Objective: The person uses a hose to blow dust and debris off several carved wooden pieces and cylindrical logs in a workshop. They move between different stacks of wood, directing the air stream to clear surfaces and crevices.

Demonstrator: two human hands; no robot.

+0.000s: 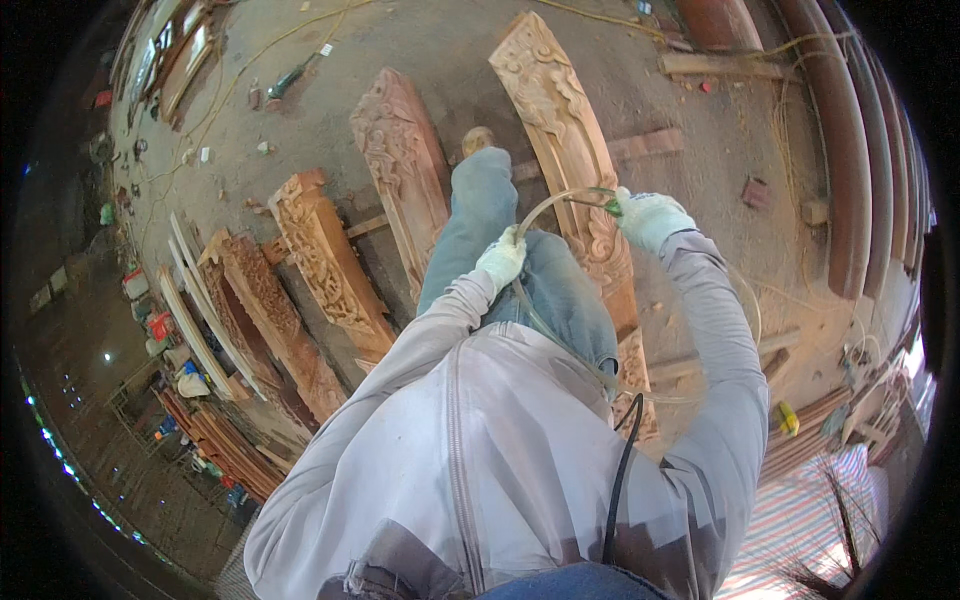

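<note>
My left hand (502, 258), in a pale work glove, is closed round a clear hose (556, 197) over my bent knee. The hose arcs up and across to my right hand (652, 218), also gloved. That hand grips a small green air blow gun (611, 206) at the hose's end; its thin dark nozzle points left, and the glove hides most of its body. Beneath the nozzle lies a long carved wooden beam (548, 90) with scroll relief, tilted away from me. Another carved beam (395, 140) rests left of my leg.
More carved pieces (325, 255) lie farther left, several propped on crosswise timbers. A dark green power tool (288, 82) and yellow cords are on the dusty floor at the far left. Thick round brown logs (835, 140) line the right side. A striped sheet (800, 530) covers the lower right.
</note>
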